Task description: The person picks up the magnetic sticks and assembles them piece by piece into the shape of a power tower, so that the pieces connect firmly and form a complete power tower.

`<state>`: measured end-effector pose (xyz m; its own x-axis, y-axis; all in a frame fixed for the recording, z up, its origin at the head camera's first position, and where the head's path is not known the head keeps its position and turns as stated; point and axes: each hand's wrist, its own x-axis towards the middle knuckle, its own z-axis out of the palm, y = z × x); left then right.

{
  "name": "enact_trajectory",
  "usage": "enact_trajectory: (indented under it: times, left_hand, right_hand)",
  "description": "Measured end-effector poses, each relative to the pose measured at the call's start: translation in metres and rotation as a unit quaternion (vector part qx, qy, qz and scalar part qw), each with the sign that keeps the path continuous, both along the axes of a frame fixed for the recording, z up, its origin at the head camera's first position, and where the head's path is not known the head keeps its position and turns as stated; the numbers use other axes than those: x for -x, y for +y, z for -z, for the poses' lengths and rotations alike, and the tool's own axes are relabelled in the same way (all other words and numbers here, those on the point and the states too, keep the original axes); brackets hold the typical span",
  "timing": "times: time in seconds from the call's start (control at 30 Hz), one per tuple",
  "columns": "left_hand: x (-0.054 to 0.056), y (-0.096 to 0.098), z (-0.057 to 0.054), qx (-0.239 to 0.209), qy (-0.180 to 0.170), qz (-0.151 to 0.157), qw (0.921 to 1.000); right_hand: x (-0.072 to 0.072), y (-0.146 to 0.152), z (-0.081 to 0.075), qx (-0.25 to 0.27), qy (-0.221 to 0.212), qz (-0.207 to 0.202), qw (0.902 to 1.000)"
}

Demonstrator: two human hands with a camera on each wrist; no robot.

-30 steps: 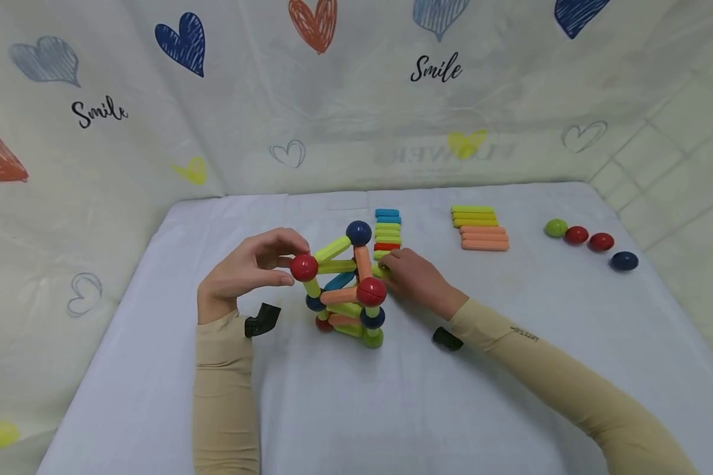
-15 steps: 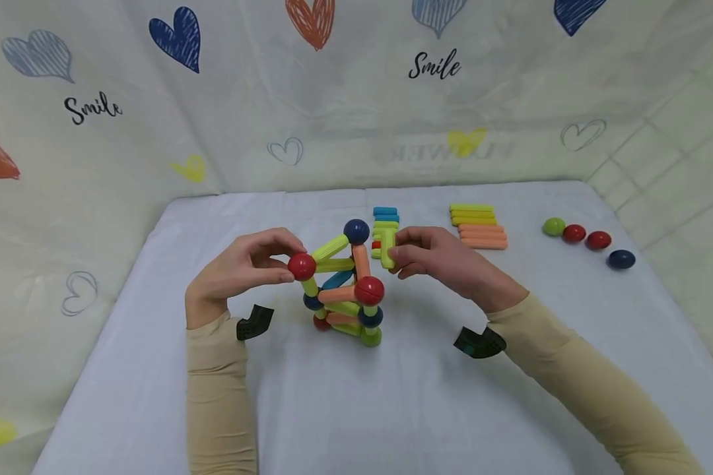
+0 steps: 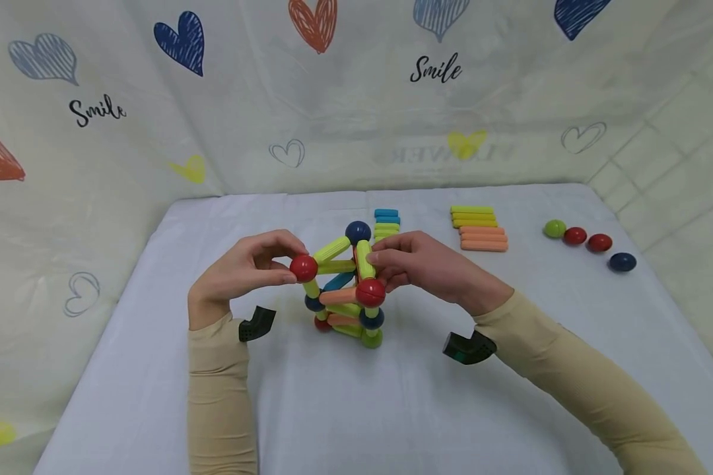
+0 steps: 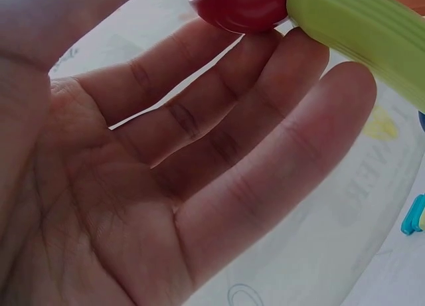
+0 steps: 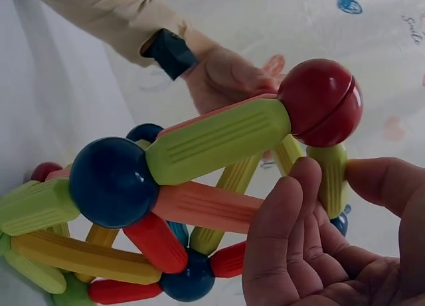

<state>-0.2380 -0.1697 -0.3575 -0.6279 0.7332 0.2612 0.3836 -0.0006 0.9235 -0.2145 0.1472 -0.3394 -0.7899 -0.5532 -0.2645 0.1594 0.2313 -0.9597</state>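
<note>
Pinched green stick (image 3: 365,260) has moved left, partly hidden by the right hand (image 3: 432,269).

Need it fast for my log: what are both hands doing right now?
Left hand: holding the head view's leftmost red ball.
Right hand: pinching a yellow-green rod.

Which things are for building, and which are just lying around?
Being used:
the ball-and-stick frame
its upper-left red ball, in the left hand
a green stick, pinched in the right hand

Lying on the table, maybe spare pieces:
blue sticks and green sticks behind the frame
yellow sticks and orange sticks
four loose balls, far right
</note>
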Motion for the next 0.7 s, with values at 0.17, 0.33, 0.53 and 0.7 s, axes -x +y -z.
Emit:
enact_trajectory:
  times: [0.17, 0.33, 0.53, 0.7]
  left_hand:
    - [0.0, 0.001, 0.0, 0.0, 0.002, 0.001, 1.0]
    - [0.0, 0.0, 0.0, 0.003, 0.005, -0.001, 1.0]
    - [0.0, -0.001, 0.001, 0.005, -0.005, 0.0, 1.0]
    - [-0.001, 0.0, -0.001, 0.017, -0.02, 0.0, 0.9996]
  right_hand:
    - [0.001, 0.0, 0.001, -0.033, 0.012, 0.001, 0.9994]
    - [0.0, 0.003, 0.001, -0.051, 0.038, -0.013, 0.9979]
    - [-0.001, 0.018, 0.017, -0.12, 0.092, -0.113, 0.9821]
    - [-0.013, 0.011, 0.052, -0.253, 0.162, -0.189, 0.935]
